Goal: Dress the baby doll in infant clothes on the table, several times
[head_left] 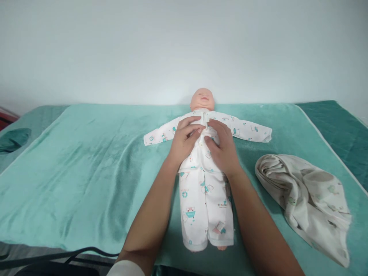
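A baby doll [202,99] lies on its back with its head toward the wall. It wears a white printed shirt [250,131] with both sleeves spread out sideways, and matching trousers [194,207]. My left hand [186,138] rests on the chest, thumb and fingers closed on the edge of the shirt's front opening. On the other side of that opening, my right hand [222,143] has its bent fingers on the fabric edge. The fingertips of both hands nearly meet over the upper chest. Whatever small fastener lies beneath them cannot be made out.
A teal plush blanket [86,172] covers the surface under the doll. To the right lies a crumpled, pale printed cloth [310,199]. Behind stands a white wall [184,46]. A black strap or cable [86,250] runs along the front left edge.
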Demonstrator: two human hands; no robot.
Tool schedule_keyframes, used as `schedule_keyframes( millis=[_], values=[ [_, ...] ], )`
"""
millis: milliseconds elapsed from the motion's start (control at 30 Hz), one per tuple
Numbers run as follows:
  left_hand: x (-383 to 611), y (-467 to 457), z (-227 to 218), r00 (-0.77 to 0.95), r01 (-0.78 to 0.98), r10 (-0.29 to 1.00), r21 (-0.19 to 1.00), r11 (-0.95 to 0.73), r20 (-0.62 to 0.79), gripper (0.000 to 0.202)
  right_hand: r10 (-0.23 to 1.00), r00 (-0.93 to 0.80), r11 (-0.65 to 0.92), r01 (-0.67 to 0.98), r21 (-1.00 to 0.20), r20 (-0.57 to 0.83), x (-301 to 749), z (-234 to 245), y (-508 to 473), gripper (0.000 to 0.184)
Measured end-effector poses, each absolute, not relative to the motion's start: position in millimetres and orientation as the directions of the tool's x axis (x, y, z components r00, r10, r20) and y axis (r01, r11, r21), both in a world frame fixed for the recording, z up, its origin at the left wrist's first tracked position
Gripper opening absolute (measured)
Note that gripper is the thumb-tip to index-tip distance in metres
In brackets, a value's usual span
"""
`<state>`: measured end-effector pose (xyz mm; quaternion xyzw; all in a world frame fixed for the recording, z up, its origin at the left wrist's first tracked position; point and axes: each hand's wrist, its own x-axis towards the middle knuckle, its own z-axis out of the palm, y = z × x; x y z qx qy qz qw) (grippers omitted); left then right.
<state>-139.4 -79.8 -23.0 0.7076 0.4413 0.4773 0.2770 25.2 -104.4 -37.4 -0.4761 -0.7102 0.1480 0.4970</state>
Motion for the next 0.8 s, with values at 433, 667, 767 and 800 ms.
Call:
schedule_keyframes(
  millis=[433,667,767,800],
  values=[
    [-144,-95,-26,0.114,0.326,0.91,0.85,-0.414,0.399,0.015,0.854,0.015,0.485,0.339,-0.806,0.52,32,-37,-103,0.015],
    [-159,-99,-20,0.308,0.346,0.896,0.84,-0.418,0.319,0.016,0.831,-0.182,0.549,0.422,-0.721,0.526,38,-32,-104,0.005],
    [-165,-98,-18,0.369,0.331,0.878,0.839,-0.432,0.306,0.014,0.822,-0.218,0.565,0.431,-0.703,0.526,41,-32,-103,0.006],
    [-166,-97,-18,0.386,0.324,0.873,0.842,-0.432,0.299,0.013,0.823,-0.223,0.564,0.432,-0.704,0.522,41,-32,-103,0.006]
  ],
)
